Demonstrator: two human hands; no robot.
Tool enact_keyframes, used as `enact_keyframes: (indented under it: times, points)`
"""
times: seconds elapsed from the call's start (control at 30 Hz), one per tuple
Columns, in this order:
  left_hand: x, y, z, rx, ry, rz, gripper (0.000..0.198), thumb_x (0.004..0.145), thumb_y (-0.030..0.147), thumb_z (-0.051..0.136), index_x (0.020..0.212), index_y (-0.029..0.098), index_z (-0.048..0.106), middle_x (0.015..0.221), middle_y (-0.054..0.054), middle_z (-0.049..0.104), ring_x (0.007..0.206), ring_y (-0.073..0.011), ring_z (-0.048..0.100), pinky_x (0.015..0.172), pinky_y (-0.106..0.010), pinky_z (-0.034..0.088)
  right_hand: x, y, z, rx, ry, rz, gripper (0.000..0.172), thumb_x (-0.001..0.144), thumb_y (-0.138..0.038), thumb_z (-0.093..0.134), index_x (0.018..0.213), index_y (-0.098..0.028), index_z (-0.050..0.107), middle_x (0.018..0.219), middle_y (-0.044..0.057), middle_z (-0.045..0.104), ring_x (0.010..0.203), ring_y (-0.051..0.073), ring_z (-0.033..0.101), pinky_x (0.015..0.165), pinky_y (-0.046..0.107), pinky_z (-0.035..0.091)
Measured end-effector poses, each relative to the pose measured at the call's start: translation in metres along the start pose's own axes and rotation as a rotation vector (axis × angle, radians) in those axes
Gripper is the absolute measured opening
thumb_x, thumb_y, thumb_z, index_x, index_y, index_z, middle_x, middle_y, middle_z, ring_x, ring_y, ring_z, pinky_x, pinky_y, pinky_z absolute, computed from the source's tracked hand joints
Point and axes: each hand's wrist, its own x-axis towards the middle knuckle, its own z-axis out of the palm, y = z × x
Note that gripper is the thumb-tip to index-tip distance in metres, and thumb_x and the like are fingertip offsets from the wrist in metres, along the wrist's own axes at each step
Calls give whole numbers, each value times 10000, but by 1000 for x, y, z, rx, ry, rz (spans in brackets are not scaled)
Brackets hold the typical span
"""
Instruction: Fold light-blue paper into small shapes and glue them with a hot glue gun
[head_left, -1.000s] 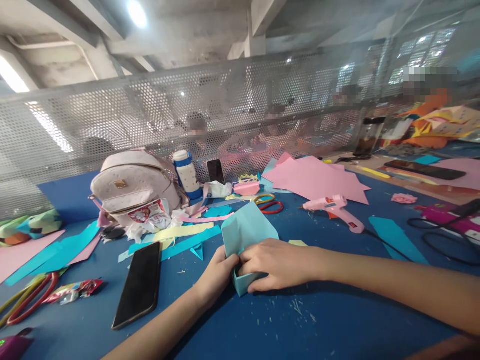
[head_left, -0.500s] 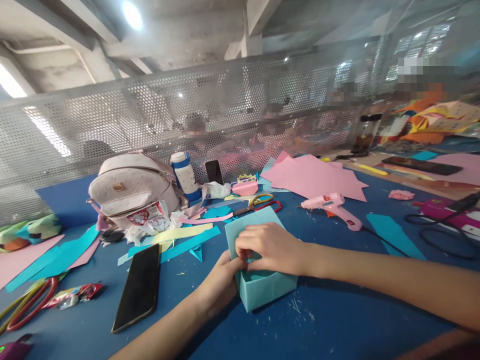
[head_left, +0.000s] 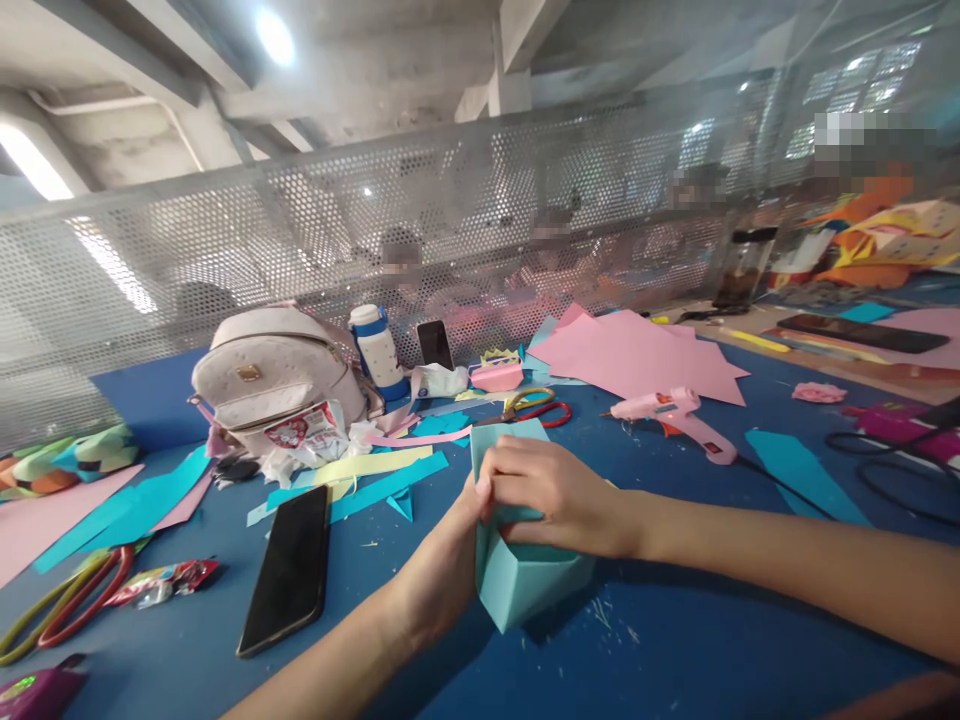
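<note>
A light teal paper box (head_left: 525, 588), with its flap standing up at the back, is held tilted just over the blue table. My left hand (head_left: 446, 545) is closed on the box's left side, the thumb near the top of the wall. From above, my right hand (head_left: 551, 490) reaches over and pinches the same wall, some fingers inside the box. The fingertips meet at that left edge, and the box's interior is mostly hidden by the right hand. Behind it lie scissors (head_left: 551, 408) with red and yellow handles. To the right rests a pink glue gun (head_left: 671, 415).
A black phone (head_left: 289, 570) lies left of my left arm. Farther back stand a pale backpack (head_left: 277, 370) and a white-and-blue bottle (head_left: 377, 350). Pink paper sheets (head_left: 637, 355) and blue strips (head_left: 397, 485) are spread about. A perforated metal screen (head_left: 300, 230) bounds the table's far side.
My right hand has shifted its grip on the box's left wall, with the fingers more bent over it. My left hand has slid up that side, and the box is tilted more.
</note>
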Motion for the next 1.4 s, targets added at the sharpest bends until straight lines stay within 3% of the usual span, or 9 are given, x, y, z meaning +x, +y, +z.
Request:
enact_keyframes:
  times: [0.1, 0.17, 0.3, 0.5, 0.63, 0.87, 1.03, 1.2, 1.4]
  points:
    - [-5, 2, 4, 38, -7, -6, 498, 853, 573, 591, 1206, 225, 642, 1232, -68, 628, 1244, -258, 494, 994, -330, 411, 0, -9, -2, -113, 85, 45, 340, 872, -262, 614, 1178, -138, 535, 1219, 125, 553, 1165, 244, 435, 993, 411, 367]
    - [-7, 5, 8, 46, -10, -6, 557, 840, 611, 577, 1244, 231, 628, 1277, -70, 613, 1286, -265, 470, 1015, -338, 407, -1, -11, -2, -139, 109, 7, 252, 882, -231, 590, 1127, -175, 559, 1239, 93, 560, 1220, 231, 404, 1022, 399, 330]
    - [-4, 10, 15, 22, 39, 65, 687, 767, 679, 616, 1280, 222, 603, 1194, -71, 667, 1263, -310, 507, 1026, -394, 418, -1, -10, 1, -209, 158, -90, 163, 938, -151, 496, 854, -235, 608, 1028, -8, 647, 1120, 158, 467, 1025, 364, 274]
    - [-2, 8, 12, 20, 189, 74, 630, 797, 660, 595, 1270, 244, 613, 1361, -44, 585, 1343, -279, 436, 1047, -347, 403, 3, -14, -2, -247, 145, -127, 207, 970, -170, 465, 1063, -272, 620, 1081, -2, 640, 1134, 150, 439, 1030, 345, 273]
    - [-2, 10, 14, -29, 123, -9, 665, 805, 682, 559, 1323, 266, 574, 1284, -53, 634, 1258, -303, 526, 996, -373, 446, 3, -14, -6, -215, 54, -164, 274, 968, -134, 402, 867, -238, 634, 983, 7, 644, 997, 164, 477, 1033, 369, 274]
    - [0, 8, 10, -28, 178, 26, 612, 855, 640, 528, 1339, 267, 556, 1316, -43, 609, 1301, -267, 478, 1039, -363, 406, 5, -12, -4, -183, 96, -121, 232, 967, -136, 411, 1070, -232, 594, 1060, 24, 637, 1001, 168, 471, 987, 353, 304]
    - [-2, 5, 11, -70, 64, -42, 738, 749, 699, 617, 1305, 215, 586, 1184, -80, 677, 1225, -331, 542, 1010, -406, 429, 5, -12, -9, -207, 46, -91, 164, 911, -206, 550, 1071, -215, 581, 1083, 39, 612, 1010, 198, 469, 992, 367, 305]
    - [-2, 6, 10, -114, -34, -66, 661, 885, 662, 445, 1412, 263, 465, 1264, -81, 641, 1271, -305, 513, 1059, -435, 383, 5, -6, -10, -264, 2, -112, 72, 900, -238, 580, 943, -203, 626, 963, 36, 611, 920, 189, 469, 974, 372, 311]
    - [1, 13, 1, 117, -157, 144, 591, 948, 579, 393, 1438, 251, 434, 1488, -60, 454, 1405, -288, 349, 1144, -421, 289, 7, 2, -22, -279, 109, -92, 152, 930, -192, 534, 823, -209, 642, 844, 13, 638, 841, 168, 498, 903, 355, 340]
